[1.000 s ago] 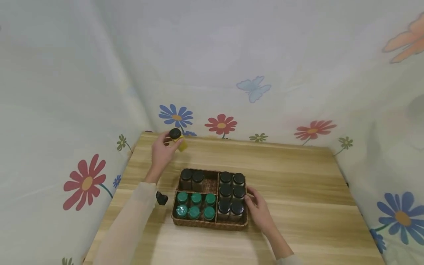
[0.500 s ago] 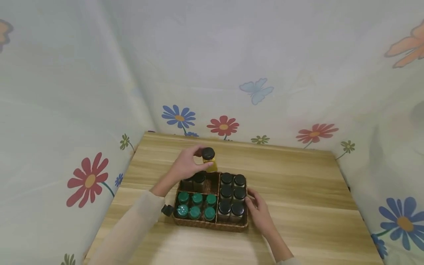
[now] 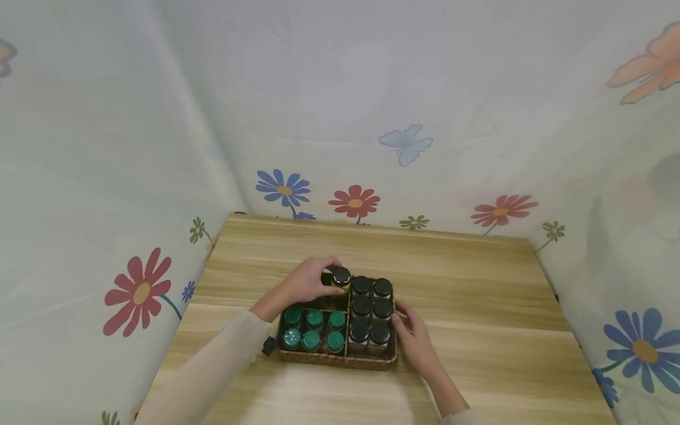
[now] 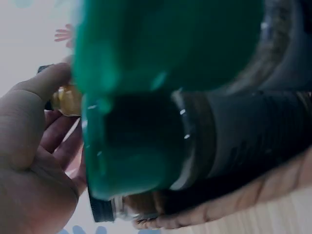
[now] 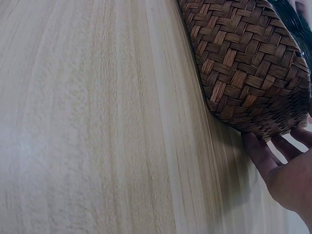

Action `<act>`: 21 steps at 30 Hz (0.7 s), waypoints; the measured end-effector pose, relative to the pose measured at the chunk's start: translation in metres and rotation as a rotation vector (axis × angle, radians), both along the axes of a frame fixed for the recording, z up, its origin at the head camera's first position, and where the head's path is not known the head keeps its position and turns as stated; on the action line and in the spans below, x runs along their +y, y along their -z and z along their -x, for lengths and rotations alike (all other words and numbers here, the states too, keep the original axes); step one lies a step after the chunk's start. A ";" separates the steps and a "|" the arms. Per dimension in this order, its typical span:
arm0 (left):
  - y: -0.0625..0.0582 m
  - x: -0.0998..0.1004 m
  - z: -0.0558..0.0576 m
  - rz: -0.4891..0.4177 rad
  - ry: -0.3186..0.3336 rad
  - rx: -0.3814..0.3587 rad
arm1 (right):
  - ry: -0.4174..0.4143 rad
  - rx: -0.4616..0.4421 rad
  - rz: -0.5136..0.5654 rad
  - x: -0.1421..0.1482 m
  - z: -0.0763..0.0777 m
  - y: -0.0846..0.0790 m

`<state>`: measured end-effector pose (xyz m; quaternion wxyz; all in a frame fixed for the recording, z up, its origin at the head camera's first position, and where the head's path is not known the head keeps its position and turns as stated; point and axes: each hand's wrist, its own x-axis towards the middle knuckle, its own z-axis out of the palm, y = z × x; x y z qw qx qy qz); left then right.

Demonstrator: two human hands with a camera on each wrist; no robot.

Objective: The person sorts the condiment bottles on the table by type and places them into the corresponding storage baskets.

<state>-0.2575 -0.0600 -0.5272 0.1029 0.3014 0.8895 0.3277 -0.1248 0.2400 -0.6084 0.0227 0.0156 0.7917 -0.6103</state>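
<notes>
My left hand (image 3: 305, 282) pinches a spice jar (image 3: 341, 276) by its black lid and neck, at the back left compartment of a woven basket (image 3: 337, 359). Yellow contents show through the jar (image 4: 68, 100) in the left wrist view, between thumb and fingers. The jar's lower part is hidden in the head view. My right hand (image 3: 417, 339) rests its fingertips against the basket's right side; in the right wrist view they touch the woven wall (image 5: 243, 63) near a corner. Green-lidded jars (image 3: 315, 319) stand in the front left compartment, black-lidded jars (image 3: 361, 307) in the right one.
The basket stands on a wood-grain table (image 3: 478, 330). Behind and beside the table hangs a pale sheet (image 3: 329, 88) printed with flowers and butterflies. A small black object (image 3: 269, 346) shows by the left cuff, beside the basket.
My left hand has brought the jar from the back left of the table rightward over the basket, then down to the back left compartment. The right hand has stayed at the basket's side.
</notes>
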 end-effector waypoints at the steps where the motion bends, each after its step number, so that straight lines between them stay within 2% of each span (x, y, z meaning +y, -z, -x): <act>1: 0.003 0.000 0.000 0.024 0.000 0.007 | 0.001 0.003 -0.004 0.000 0.000 0.000; 6: 0.010 0.000 -0.003 0.111 -0.002 0.035 | 0.002 0.003 0.001 -0.002 -0.003 0.000; 15: 0.012 0.004 -0.011 0.274 0.029 0.151 | 0.001 0.044 0.038 -0.002 -0.007 0.000; 21: 0.012 0.003 -0.011 0.316 0.036 0.163 | -0.004 0.023 0.045 -0.003 -0.004 0.002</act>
